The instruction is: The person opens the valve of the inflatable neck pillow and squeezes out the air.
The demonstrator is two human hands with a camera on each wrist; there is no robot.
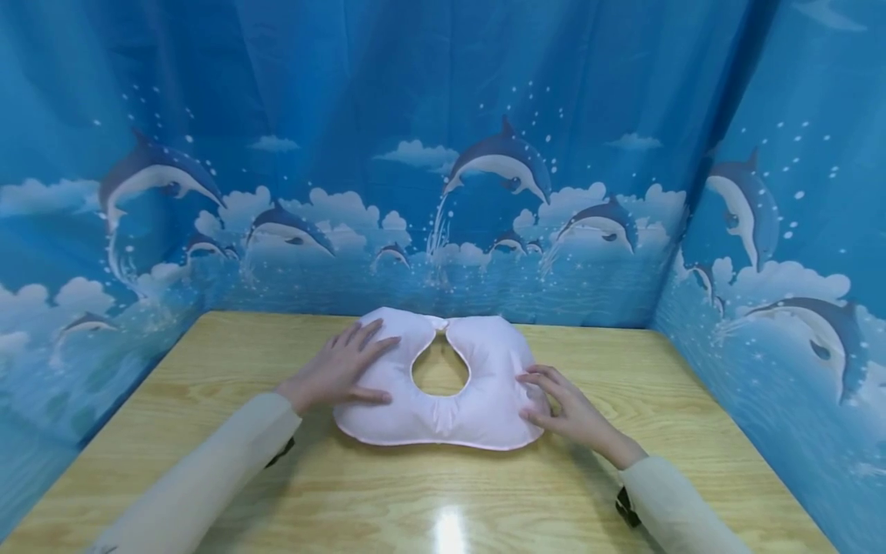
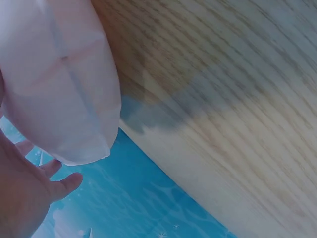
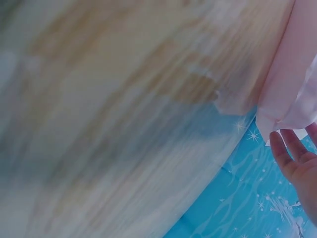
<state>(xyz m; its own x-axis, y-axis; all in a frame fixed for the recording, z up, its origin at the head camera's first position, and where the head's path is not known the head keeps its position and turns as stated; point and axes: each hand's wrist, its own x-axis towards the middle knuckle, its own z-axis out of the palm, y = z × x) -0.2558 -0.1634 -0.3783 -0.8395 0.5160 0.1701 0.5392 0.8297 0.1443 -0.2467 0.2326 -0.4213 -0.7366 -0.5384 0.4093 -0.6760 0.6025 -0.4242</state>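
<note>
A pale pink pillow (image 1: 443, 423) with a round hole in its middle and a narrow slit at the far side lies flat on the wooden table. My left hand (image 1: 339, 369) rests on its left lobe with fingers spread. Over the right edge, my right hand (image 1: 564, 408) touches the fabric with lightly bent fingers. The left wrist view has the pillow's rounded side (image 2: 64, 89) beside the left hand (image 2: 25, 188). In the right wrist view, fingertips of the right hand (image 3: 302, 166) meet the pillow's end (image 3: 285, 94).
The wood-grain table (image 1: 228, 477) reaches back to a blue curtain (image 1: 388, 92) printed with dolphins and clouds, which also hangs along both sides. Light sleeves with dark bands at the wrists cover both forearms. A bright reflection sits near the table's front.
</note>
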